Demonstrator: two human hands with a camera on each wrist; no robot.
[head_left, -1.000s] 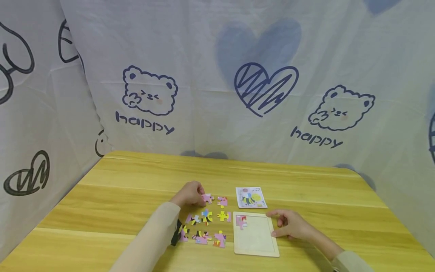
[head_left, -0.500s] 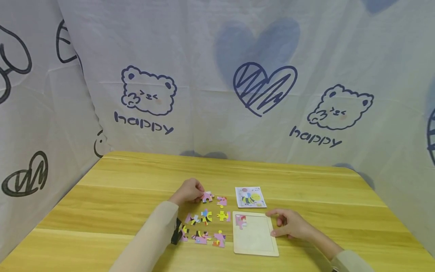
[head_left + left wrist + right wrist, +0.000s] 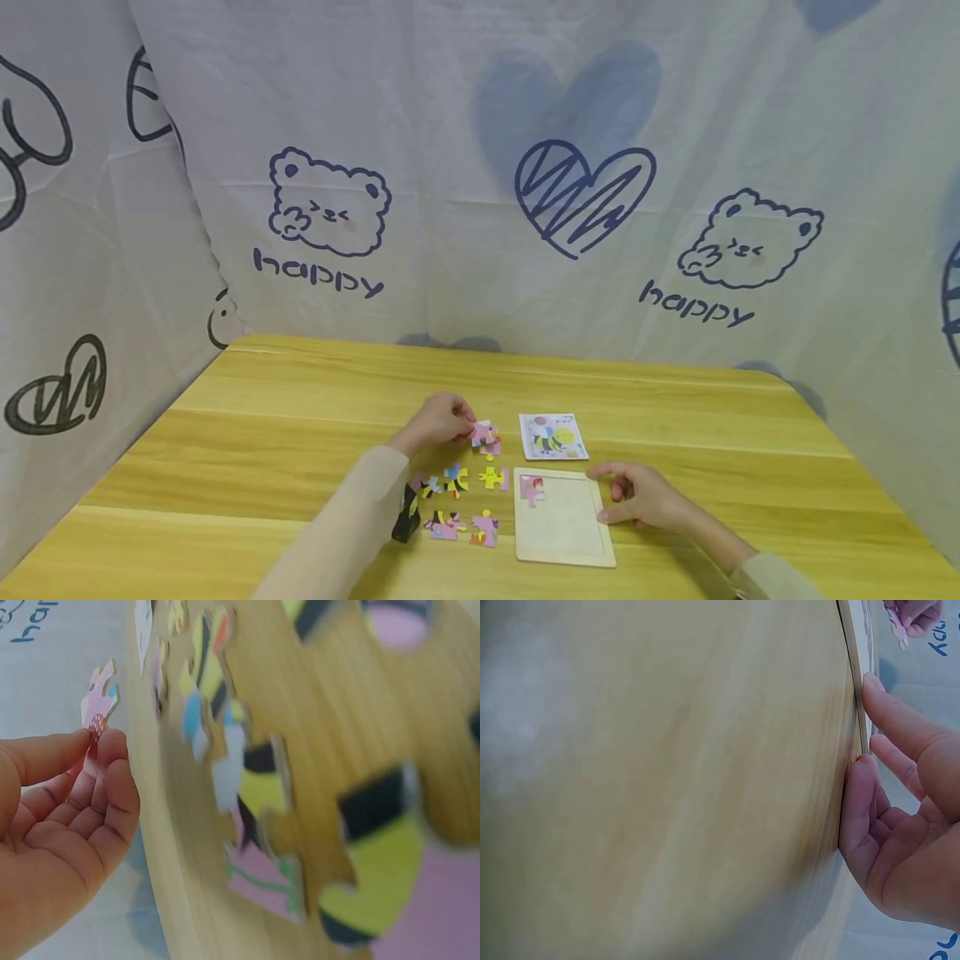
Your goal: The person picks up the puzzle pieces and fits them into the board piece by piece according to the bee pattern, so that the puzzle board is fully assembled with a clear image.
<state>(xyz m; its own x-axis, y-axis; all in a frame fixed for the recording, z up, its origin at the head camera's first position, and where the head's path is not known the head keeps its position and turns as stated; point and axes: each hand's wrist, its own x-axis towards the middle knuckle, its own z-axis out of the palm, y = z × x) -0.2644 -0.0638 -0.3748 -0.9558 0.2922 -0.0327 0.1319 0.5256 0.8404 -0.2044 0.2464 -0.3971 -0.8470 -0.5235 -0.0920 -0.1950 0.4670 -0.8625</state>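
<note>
My left hand pinches a pink puzzle piece between thumb and fingertips, lifted off the table in the left wrist view. In the head view it partly covers another pink piece. Right of the loose pieces lies a square wooden puzzle tray, with one pink piece in its upper left corner. My right hand rests at the tray's right side. Its thumb and index finger are spread apart, touching the edge, while the other fingers are bent against the table.
Several loose pieces lie left of the tray, among them a yellow face piece and a black-and-yellow piece. A bee picture card lies behind the tray. White printed cloth hangs along the table's far edge.
My left hand has picked up the pink piece at the back left and moved right with it, over the neighbouring piece. My right hand and the tray have stayed in place.
</note>
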